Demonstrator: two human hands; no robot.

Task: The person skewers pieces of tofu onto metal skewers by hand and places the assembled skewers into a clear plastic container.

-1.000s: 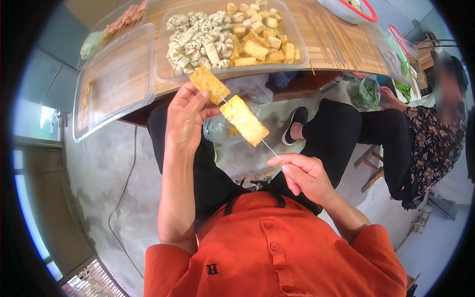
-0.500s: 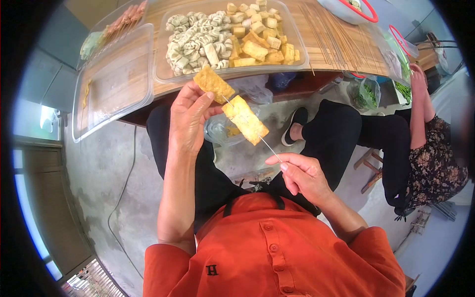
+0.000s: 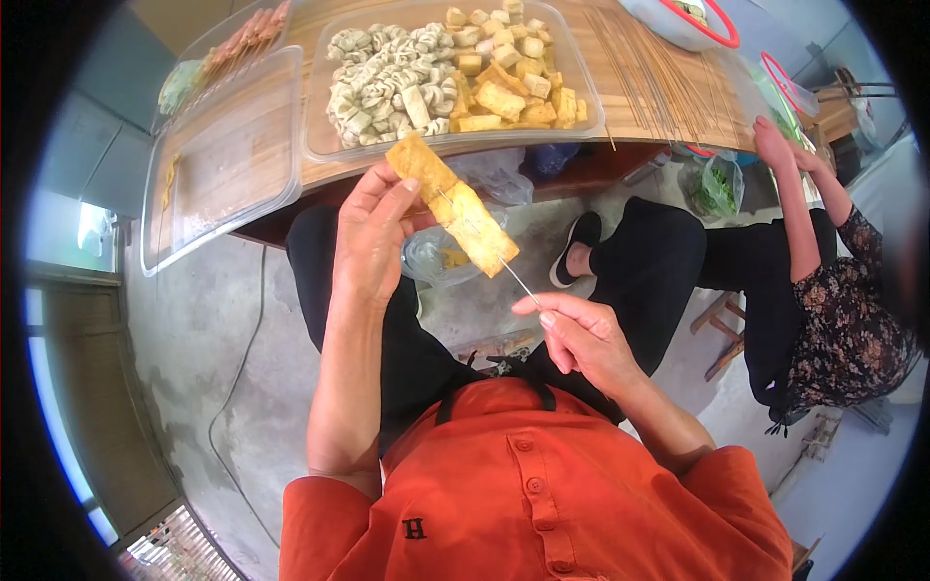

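My left hand (image 3: 373,228) pinches the upper piece of fried tofu (image 3: 422,167), a flat golden rectangle. Below it, a second fried tofu piece (image 3: 477,232) is threaded on a thin skewer (image 3: 520,281), its upper end touching or slightly overlapping the first. Thumb and fingers of my right hand (image 3: 586,341) grip the skewer's lower end. The skewer tip is hidden at the upper piece. Beyond my hands, a clear plastic tray (image 3: 310,131) on the table holds pale knotted tofu strips (image 3: 392,87) and yellow tofu pieces (image 3: 502,100).
A second clear tray (image 3: 228,179) overhangs the table's left edge. Loose skewers (image 3: 659,77) lie on the wooden table (image 3: 572,24), near a red-rimmed bowl (image 3: 693,24). A plastic bag (image 3: 446,254) hangs below the edge. A co-worker's arms (image 3: 799,203) reach to the table at right.
The two tofu pieces have come together, closing the gap where bare skewer showed. My right hand has moved slightly up and left. The co-worker's arms have shifted left.
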